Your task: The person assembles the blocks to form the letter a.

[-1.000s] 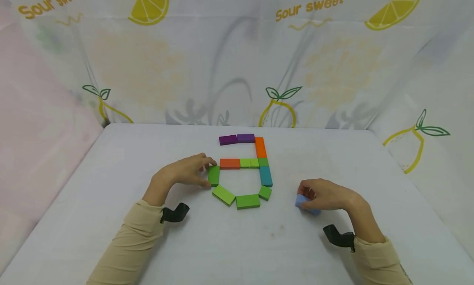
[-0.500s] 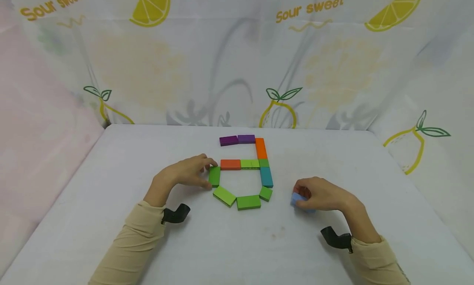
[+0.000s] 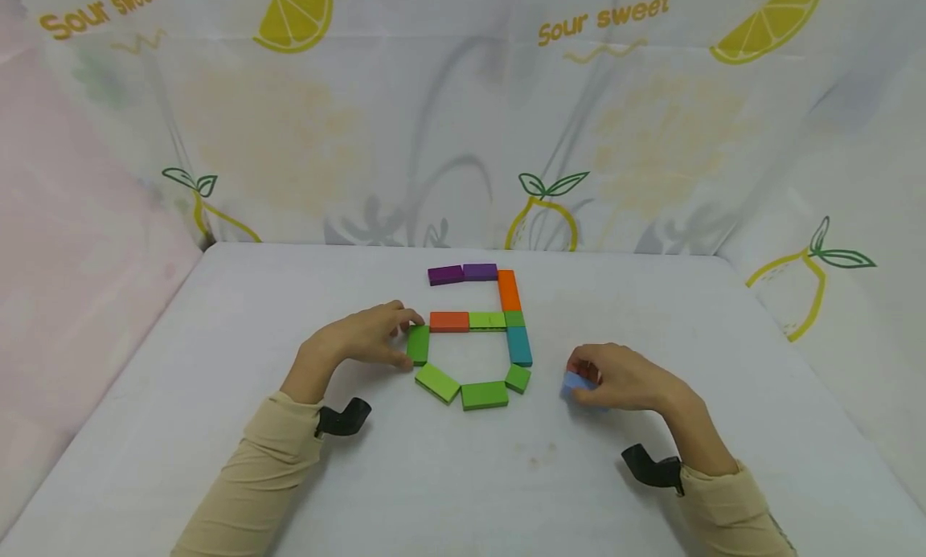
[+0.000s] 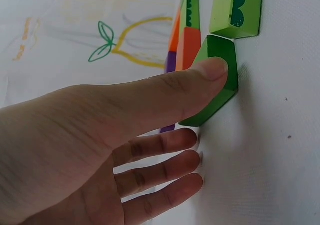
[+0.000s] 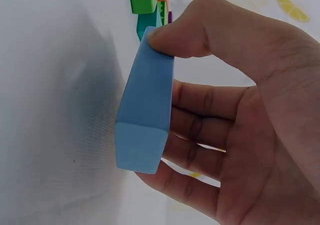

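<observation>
My left hand spans the dark green block at the left of a figure of coloured wooden blocks, thumb at its near end and index finger at its far end. In the left wrist view the thumb lies on the block's end face, the other fingers held apart from it. My right hand holds a light blue block to the right of the figure. The right wrist view shows this blue block pinched between thumb and fingers, close over the cloth.
The figure also has purple blocks at the back, an orange block, a red block, a teal block and several light green blocks in front. All lie on a white-covered table before a lemon-print cloth.
My right hand has moved a little left and away from me with the light blue block, nearer the figure. My left hand has stayed at the dark green block.
</observation>
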The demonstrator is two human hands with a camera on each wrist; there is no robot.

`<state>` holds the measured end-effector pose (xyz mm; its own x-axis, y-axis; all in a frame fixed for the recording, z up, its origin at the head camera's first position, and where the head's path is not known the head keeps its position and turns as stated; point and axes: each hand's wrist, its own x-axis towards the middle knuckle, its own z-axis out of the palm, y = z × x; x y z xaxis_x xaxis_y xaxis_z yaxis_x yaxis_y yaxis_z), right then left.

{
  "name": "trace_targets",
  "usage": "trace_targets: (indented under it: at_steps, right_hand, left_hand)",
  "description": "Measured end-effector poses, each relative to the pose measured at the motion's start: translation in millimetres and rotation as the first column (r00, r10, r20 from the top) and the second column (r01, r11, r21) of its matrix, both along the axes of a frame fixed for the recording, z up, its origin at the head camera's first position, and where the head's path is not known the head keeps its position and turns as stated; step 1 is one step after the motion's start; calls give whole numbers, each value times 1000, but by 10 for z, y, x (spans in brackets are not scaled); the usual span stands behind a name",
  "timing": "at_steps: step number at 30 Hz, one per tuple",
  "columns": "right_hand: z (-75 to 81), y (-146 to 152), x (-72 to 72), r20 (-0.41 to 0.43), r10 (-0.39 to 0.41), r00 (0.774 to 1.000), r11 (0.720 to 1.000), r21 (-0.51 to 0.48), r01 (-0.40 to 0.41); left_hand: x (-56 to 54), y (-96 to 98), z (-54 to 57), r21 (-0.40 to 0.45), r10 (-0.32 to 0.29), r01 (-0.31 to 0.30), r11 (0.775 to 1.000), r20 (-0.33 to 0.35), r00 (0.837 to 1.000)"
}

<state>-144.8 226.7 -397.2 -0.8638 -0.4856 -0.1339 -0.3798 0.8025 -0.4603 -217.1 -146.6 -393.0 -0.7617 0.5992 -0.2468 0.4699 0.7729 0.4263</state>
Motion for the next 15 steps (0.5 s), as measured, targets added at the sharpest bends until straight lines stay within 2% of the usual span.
trace_targets:
  at_steps: [15]
  right_hand:
    - [-20, -104, 1, 1, 3, 1000, 1000, 13, -3]
  left_hand:
    - [1, -10, 6, 2, -18, 18, 1000, -12, 1000]
